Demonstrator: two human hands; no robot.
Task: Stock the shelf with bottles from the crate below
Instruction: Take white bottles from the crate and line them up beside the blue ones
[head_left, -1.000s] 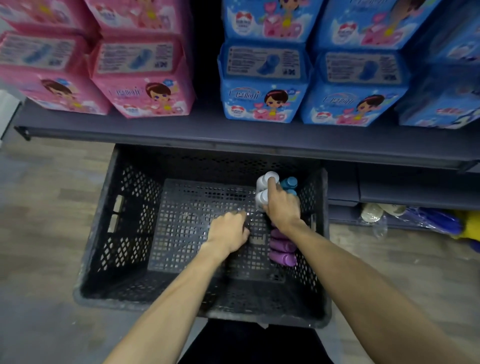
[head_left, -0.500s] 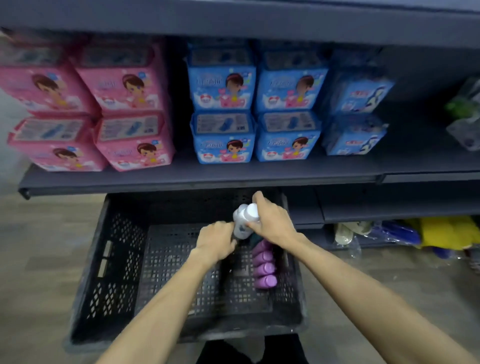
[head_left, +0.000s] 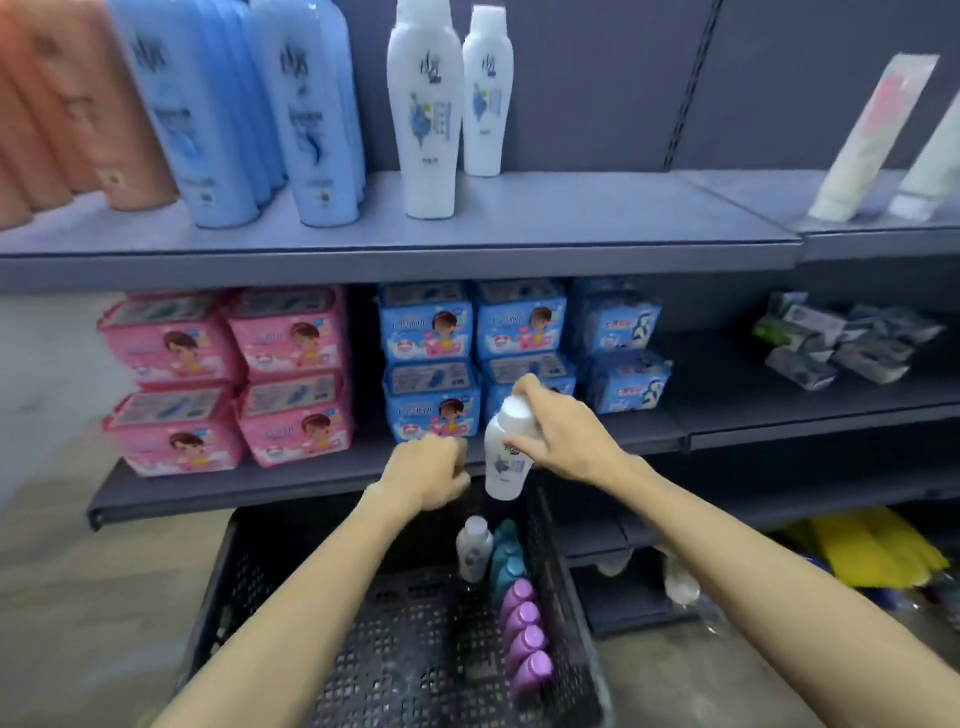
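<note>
White bottle (head_left: 506, 452) grasped near its cap by right hand (head_left: 563, 436), above black crate (head_left: 218, 587); left hand (head_left: 428, 473) clenched, holding nothing.

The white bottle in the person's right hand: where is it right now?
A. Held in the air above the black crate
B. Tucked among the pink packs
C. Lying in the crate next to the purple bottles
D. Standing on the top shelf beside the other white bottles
A: the right hand grips the white bottle near its cap, lifted clear above the black crate.
</note>
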